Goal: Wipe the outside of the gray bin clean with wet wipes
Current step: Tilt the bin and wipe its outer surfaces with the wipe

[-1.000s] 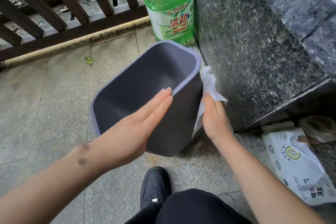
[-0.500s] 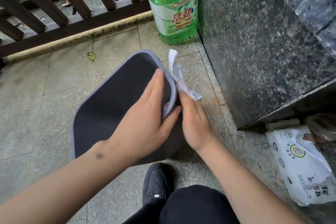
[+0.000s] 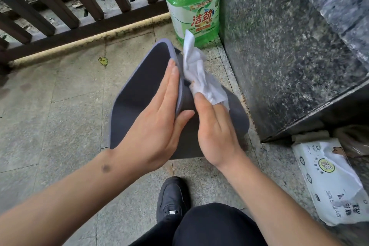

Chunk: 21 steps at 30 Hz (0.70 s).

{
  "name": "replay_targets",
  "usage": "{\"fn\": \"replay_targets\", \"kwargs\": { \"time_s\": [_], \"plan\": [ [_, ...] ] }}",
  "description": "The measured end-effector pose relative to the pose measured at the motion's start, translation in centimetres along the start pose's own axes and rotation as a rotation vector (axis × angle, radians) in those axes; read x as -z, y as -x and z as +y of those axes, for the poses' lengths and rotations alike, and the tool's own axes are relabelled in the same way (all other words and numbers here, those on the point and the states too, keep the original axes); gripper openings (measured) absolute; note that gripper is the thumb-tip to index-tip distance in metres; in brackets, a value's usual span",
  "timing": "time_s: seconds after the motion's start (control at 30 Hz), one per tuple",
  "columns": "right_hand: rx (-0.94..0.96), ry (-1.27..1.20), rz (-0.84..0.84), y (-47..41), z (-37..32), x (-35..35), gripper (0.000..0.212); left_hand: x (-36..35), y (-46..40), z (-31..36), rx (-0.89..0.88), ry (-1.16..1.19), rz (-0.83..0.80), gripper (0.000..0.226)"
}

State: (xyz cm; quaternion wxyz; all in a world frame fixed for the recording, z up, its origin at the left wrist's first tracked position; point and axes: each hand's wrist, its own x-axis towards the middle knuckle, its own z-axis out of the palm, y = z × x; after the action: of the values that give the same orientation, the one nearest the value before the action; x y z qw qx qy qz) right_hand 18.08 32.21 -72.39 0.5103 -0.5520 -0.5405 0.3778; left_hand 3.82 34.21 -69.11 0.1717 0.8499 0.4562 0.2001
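Note:
The gray bin (image 3: 137, 94) is tipped over above the tiled floor, its open mouth facing left. My left hand (image 3: 157, 126) grips its rim, fingers inside and thumb on the outer wall. My right hand (image 3: 215, 130) presses a crumpled white wet wipe (image 3: 199, 78) against the bin's outer side, just right of the rim. The wipe shows a small brown stain and its free end sticks up past the bin.
A green detergent jug (image 3: 193, 6) stands behind the bin beside a dark granite block (image 3: 289, 46). A white wet-wipe pack (image 3: 329, 181) lies on the floor at the right. A brown railing (image 3: 65, 10) runs along the back. My black shoe (image 3: 171, 197) is below the bin.
The bin has been turned further over to the left, showing more of its outer side. My right hand has slid the wipe up that side towards the rim.

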Motion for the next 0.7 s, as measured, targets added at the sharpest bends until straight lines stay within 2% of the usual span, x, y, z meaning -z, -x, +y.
{"fn": "replay_targets", "kwargs": {
  "time_s": [0.07, 0.13, 0.27, 0.47, 0.6, 0.7],
  "plan": [
    [0.044, -0.064, -0.075, -0.5, -0.1, -0.1, 0.04, 0.0, 0.5, 0.1, 0.035, 0.014, -0.001, 0.078],
    [0.097, -0.003, -0.105, -0.6, -0.2, -0.4, 0.04, 0.1, 0.9, -0.2, 0.053, 0.038, 0.009, 0.078],
    [0.117, 0.03, -0.116, 0.3, -0.5, -1.6, 0.048, 0.7, 1.5, -0.7, 0.023, 0.014, 0.043, 0.072],
    [0.195, 0.073, -0.172, 1.3, -0.6, -2.8, 0.048, 1.4, 1.8, -0.9, 0.066, 0.1, 0.103, 0.063],
    [0.133, 0.141, -0.179, 1.9, 1.8, -1.6, 0.051, 1.6, 1.4, -1.7, 0.124, 0.126, 0.163, 0.058],
    [-0.011, 0.173, -0.19, 2.9, 4.1, 0.3, 0.054, 1.6, 1.2, -2.3, 0.218, 0.175, 0.225, 0.055]
  ]
}}
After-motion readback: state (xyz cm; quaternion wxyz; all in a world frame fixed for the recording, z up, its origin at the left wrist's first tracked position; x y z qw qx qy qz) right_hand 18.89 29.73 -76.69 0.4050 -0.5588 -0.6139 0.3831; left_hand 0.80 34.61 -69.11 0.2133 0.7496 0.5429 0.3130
